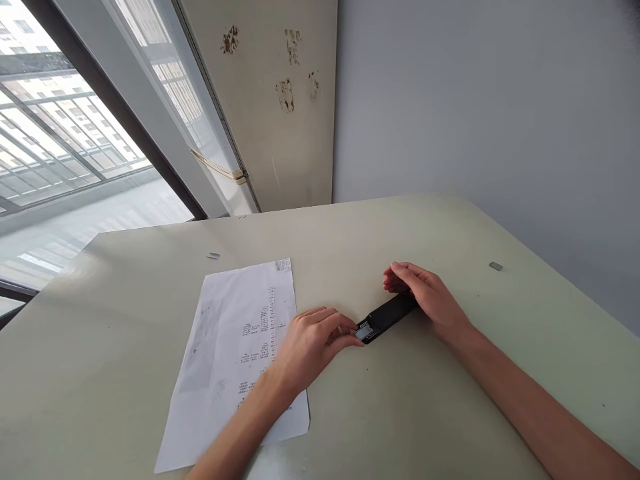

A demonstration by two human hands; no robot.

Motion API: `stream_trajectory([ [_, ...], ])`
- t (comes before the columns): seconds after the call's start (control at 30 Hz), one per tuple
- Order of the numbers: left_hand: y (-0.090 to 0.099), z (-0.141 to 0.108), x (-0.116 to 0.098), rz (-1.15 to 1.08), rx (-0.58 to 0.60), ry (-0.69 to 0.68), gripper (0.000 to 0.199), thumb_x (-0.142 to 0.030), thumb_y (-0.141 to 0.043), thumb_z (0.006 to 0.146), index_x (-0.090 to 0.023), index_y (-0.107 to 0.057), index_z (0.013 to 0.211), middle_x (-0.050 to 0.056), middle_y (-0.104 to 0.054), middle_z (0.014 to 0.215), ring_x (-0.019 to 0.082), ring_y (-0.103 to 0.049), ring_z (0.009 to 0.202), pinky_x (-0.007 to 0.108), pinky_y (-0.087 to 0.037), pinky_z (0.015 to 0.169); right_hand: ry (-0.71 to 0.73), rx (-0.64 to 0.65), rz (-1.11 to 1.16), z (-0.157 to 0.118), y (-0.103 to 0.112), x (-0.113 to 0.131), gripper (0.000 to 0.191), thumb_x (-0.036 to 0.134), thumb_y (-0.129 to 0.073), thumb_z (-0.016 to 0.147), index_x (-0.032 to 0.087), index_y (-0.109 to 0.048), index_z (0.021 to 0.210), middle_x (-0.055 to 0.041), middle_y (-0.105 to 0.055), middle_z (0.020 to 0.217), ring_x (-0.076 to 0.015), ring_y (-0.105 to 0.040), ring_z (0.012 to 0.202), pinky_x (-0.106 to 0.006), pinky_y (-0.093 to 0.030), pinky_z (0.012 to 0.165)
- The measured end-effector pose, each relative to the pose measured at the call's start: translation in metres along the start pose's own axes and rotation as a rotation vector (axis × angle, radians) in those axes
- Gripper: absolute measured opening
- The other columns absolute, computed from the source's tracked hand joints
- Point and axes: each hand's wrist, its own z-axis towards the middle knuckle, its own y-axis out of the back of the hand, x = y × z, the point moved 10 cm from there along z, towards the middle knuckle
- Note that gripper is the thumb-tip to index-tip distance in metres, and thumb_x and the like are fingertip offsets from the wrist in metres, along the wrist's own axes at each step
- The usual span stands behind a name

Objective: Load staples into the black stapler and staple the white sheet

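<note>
A black stapler [393, 313] lies slantwise on the table, its silvery end plate [364, 331] toward the left. My left hand [320, 337] pinches that left end between thumb and fingertips, with the wrist over the paper. Around the other end, my right hand [427, 293] is curled, its palm edge against the black body and the thumb close to the bent fingers. The palm covers the stapler's far right tip. Printed paper [215, 373] lies left of the stapler, partly under my left forearm.
A small grey strip [496, 266], seemingly staples, lies at the right of the pale table [350, 240]. Thin grey pieces [213, 256] lie beyond the paper. A grey wall [475, 100] borders the right side; a window [65, 120] is at the left.
</note>
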Motion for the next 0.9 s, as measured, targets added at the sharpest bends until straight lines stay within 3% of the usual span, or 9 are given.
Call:
stream_trajectory([
  [0.13,-0.005,0.0,0.005,-0.045,0.004,0.044,0.027,-0.041,-0.08,0.093,-0.027,-0.069,0.114,-0.004,-0.073,0.085,0.013,-0.068,0.073,0.024,-0.055,0.066,0.004,0.059,-0.004,-0.005,-0.011,0.003,0.052,0.074,-0.071,0.086,0.023,-0.076,0.081,-0.0064,-0.075,0.089,-0.025,-0.073,0.09,-0.04,-0.061,0.091],
  [0.4,-0.009,-0.001,-0.001,0.008,0.01,-0.016,0.038,-0.053,-0.078,0.092,-0.026,-0.064,0.116,-0.005,-0.072,0.085,0.014,-0.066,0.075,0.028,-0.053,0.07,-0.066,0.125,-0.001,-0.015,-0.026,0.002,0.057,0.08,-0.071,0.082,0.023,-0.075,0.083,-0.0062,-0.076,0.092,-0.0259,-0.072,0.095,-0.039,-0.057,0.097],
  [0.7,-0.008,-0.001,-0.002,0.014,0.012,-0.014,0.033,-0.054,-0.07,0.098,-0.025,-0.062,0.112,-0.005,-0.067,0.08,0.014,-0.062,0.072,0.029,-0.051,0.073,-0.078,0.145,0.021,-0.017,-0.029,-0.002,0.054,0.078,-0.067,0.087,0.024,-0.076,0.089,-0.0068,-0.077,0.099,-0.0273,-0.072,0.103,-0.041,-0.054,0.104],
  [0.9,-0.01,-0.001,-0.001,0.028,0.015,-0.017,0.033,-0.056,-0.066,0.1,-0.026,-0.062,0.112,-0.005,-0.067,0.081,0.014,-0.063,0.071,0.029,-0.05,0.072,-0.068,0.146,0.094,-0.016,-0.028,0.0,0.048,0.071,-0.068,0.091,0.024,-0.075,0.088,-0.0071,-0.077,0.097,-0.0273,-0.072,0.101,-0.041,-0.057,0.101],
])
